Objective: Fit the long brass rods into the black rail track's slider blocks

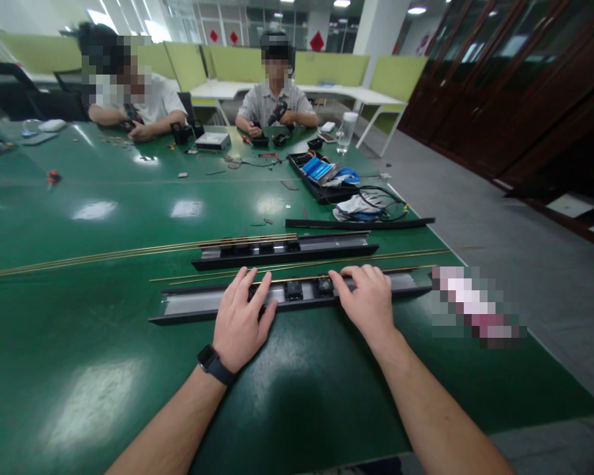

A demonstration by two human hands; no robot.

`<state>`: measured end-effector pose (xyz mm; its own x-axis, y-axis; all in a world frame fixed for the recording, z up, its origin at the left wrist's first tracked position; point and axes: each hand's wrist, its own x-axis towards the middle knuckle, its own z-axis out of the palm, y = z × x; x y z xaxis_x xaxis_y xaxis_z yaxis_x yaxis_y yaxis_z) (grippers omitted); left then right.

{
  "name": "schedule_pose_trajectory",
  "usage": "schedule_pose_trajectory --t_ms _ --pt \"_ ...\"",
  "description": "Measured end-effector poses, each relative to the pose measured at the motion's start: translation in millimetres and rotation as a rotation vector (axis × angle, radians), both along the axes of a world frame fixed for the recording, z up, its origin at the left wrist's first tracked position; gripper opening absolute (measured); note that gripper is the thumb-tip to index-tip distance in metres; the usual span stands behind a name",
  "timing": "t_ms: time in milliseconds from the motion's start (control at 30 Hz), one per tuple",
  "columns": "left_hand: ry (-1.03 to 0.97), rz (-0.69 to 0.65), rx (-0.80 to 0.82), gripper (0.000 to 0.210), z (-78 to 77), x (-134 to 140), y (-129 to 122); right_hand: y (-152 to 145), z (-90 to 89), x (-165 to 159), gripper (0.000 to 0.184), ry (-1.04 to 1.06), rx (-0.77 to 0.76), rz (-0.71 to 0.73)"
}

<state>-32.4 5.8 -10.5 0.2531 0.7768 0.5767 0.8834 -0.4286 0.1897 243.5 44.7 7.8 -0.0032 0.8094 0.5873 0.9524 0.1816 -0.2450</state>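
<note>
A long black channel (183,305) with a pale inner face lies across the green table in front of me, with several dark blocks (294,290) set inside it. My left hand (241,320), wearing a dark watch, rests over its left part with the fingers spread. Along the far side of the channel runs a thin brass rod (304,280). My right hand (369,300) is bent over the channel's right part, thumb by the right block and fingers curled on the rod; its fingertips are partly hidden.
Behind lies a second channel (327,245) with brass rods (129,253) reaching left. Farther back are a black strip (361,223), gloves (361,204) and a black tray (321,191). Two people (277,99) sit across the table; one holds a drill. A blurred pink item (470,300) lies right.
</note>
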Motion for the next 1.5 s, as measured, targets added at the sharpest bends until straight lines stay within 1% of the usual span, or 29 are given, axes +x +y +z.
schedule_pose_trajectory --t_ms 300,433,500,667,933,1167,1367,1500 --pt "-0.005 0.008 0.005 0.061 -2.4 -0.5 0.1 0.2 -0.5 -5.5 0.039 -0.030 -0.010 -0.018" --pt "-0.013 0.005 0.003 0.061 -1.7 -0.5 0.0 0.2 0.4 -1.7 0.038 -0.004 0.003 0.005" --pt "-0.020 0.002 0.003 0.062 -1.8 -0.5 0.1 0.3 0.7 1.6 0.038 0.009 0.011 -0.007" --pt "-0.023 0.008 -0.001 0.061 -2.5 0.1 0.1 1.9 -0.6 5.3 0.042 0.006 -0.020 -0.025" --pt "-0.036 0.022 -0.001 0.065 -1.3 2.5 -0.5 2.6 -2.5 -0.3 0.048 -0.025 -0.027 -0.011" --pt "-0.035 0.014 -0.007 0.065 -1.0 1.8 -0.6 1.8 -1.3 3.6 0.045 -0.022 -0.013 0.006" --pt "-0.022 0.022 0.003 0.062 -2.1 2.1 -0.3 1.8 -1.0 9.9 0.052 0.024 -0.036 -0.029" --pt "-0.020 0.032 0.008 0.064 -3.0 2.6 -0.2 1.9 -2.1 3.7 0.052 0.022 -0.039 0.002"
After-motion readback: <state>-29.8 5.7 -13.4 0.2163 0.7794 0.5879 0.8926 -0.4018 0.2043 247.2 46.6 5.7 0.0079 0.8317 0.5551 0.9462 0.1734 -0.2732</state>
